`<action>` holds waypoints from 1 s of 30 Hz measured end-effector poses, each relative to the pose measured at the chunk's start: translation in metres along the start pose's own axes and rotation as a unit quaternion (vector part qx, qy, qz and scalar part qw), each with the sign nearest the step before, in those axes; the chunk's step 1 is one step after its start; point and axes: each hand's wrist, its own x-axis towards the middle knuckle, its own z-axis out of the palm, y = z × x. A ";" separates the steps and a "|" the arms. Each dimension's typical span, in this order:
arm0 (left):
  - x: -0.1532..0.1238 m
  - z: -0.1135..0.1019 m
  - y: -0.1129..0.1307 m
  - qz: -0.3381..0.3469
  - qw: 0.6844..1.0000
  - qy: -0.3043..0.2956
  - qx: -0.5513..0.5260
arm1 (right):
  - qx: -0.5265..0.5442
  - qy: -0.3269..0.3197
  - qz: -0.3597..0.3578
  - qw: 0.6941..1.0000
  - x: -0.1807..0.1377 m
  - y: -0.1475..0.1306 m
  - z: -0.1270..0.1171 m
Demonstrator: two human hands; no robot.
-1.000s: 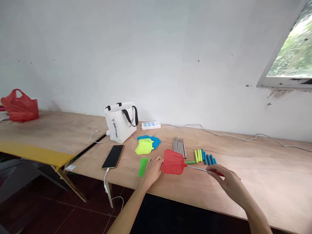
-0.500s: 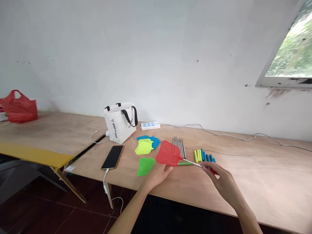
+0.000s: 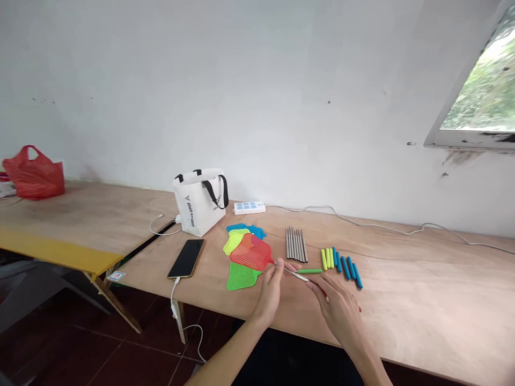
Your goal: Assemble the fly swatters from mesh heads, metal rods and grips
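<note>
My right hand [image 3: 336,305] grips the handle end of a red fly swatter; its metal rod runs up-left to the red mesh head [image 3: 252,252]. My left hand [image 3: 274,284] pinches the rod just behind the head. The red head hovers over a yellow-green swatter head [image 3: 232,239] and a blue one [image 3: 246,228]. A green swatter head [image 3: 240,276] lies just below it, with a green handle [image 3: 309,271] to its right. Behind my hands lie several metal rods [image 3: 295,244] and a row of yellow-green and blue handles [image 3: 341,262].
A black phone [image 3: 186,258] on a white cable lies left of the swatter heads. A white tote bag [image 3: 199,202] and a white power strip [image 3: 249,207] stand near the wall. A red plastic bag [image 3: 34,174] sits on the far-left table [image 3: 60,236].
The red swatter moved left, from the table's middle to above the yellow-green head. My left hand went from lying by the head to pinching the rod. My right hand followed leftward.
</note>
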 end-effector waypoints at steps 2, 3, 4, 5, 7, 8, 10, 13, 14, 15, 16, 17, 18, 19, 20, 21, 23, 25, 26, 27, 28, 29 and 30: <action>0.012 -0.013 0.003 0.004 0.997 0.063 -0.043 | -0.014 -0.009 0.004 1.000 0.003 0.012 -0.005; 0.019 -0.023 0.006 0.014 0.994 0.091 -0.060 | -0.019 -0.020 0.011 1.000 0.004 0.021 -0.008; 0.026 -0.034 0.010 0.027 0.990 0.119 -0.070 | -0.024 -0.029 0.024 0.999 0.004 0.031 -0.013; 0.032 -0.045 0.016 0.038 0.987 0.138 -0.078 | -0.030 -0.033 0.046 0.998 0.003 0.044 -0.017; 0.042 -0.068 0.026 0.066 0.975 0.189 -0.093 | -0.039 -0.041 0.087 0.995 0.001 0.069 -0.027; 0.046 -0.078 0.031 0.081 0.970 0.207 -0.100 | -0.040 -0.046 0.098 0.993 0.000 0.081 -0.032; 0.049 -0.093 0.039 0.111 0.963 0.222 -0.108 | -0.032 -0.058 0.109 0.992 -0.003 0.099 -0.040; 0.047 -0.098 0.045 0.137 0.962 0.206 -0.113 | -0.014 -0.058 0.124 0.991 -0.005 0.108 -0.049; 0.045 -0.096 0.045 0.138 0.963 0.198 -0.117 | -0.006 -0.059 0.127 0.990 -0.006 0.108 -0.052; 0.043 -0.093 0.045 0.136 0.964 0.193 -0.126 | 0.004 -0.062 0.131 0.989 -0.006 0.106 -0.054; 0.041 -0.090 0.046 0.132 0.963 0.189 -0.138 | 0.015 -0.068 0.135 0.988 -0.007 0.105 -0.056; 0.040 -0.087 0.045 0.129 0.962 0.187 -0.152 | 0.027 -0.078 0.137 0.987 -0.008 0.103 -0.058; 0.038 -0.083 0.045 0.128 0.959 0.191 -0.166 | 0.039 -0.088 0.137 0.986 -0.008 0.102 -0.061; 0.037 -0.080 0.044 0.132 0.954 0.202 -0.177 | 0.048 -0.097 0.137 0.985 -0.009 0.102 -0.063; 0.036 -0.076 0.044 0.140 0.948 0.220 -0.182 | 0.054 -0.103 0.137 0.984 -0.010 0.101 -0.065; 0.035 -0.073 0.042 0.150 0.942 0.240 -0.179 | 0.056 -0.105 0.138 0.983 -0.010 0.101 -0.067; 0.033 -0.066 0.038 0.163 0.935 0.274 -0.156 | 0.053 -0.107 0.143 0.982 -0.011 0.099 -0.069; 0.031 -0.057 0.032 0.153 0.941 0.276 -0.123 | 0.055 -0.114 0.138 0.982 -0.010 0.095 -0.069; 0.029 -0.052 0.028 0.140 0.948 0.263 -0.110 | 0.059 -0.118 0.128 0.983 -0.009 0.091 -0.068; 0.028 -0.047 0.024 0.123 0.956 0.245 -0.103 | 0.061 -0.124 0.115 0.984 -0.008 0.087 -0.066; 0.026 -0.042 0.020 0.105 0.964 0.224 -0.101 | 0.060 -0.127 0.103 0.985 -0.006 0.083 -0.064; 0.025 -0.037 0.016 0.088 0.968 0.208 -0.107 | 0.050 -0.130 0.096 0.986 -0.005 0.078 -0.063; 0.023 -0.033 0.013 0.075 0.971 0.195 -0.112 | 0.035 -0.127 0.096 0.987 -0.004 0.074 -0.061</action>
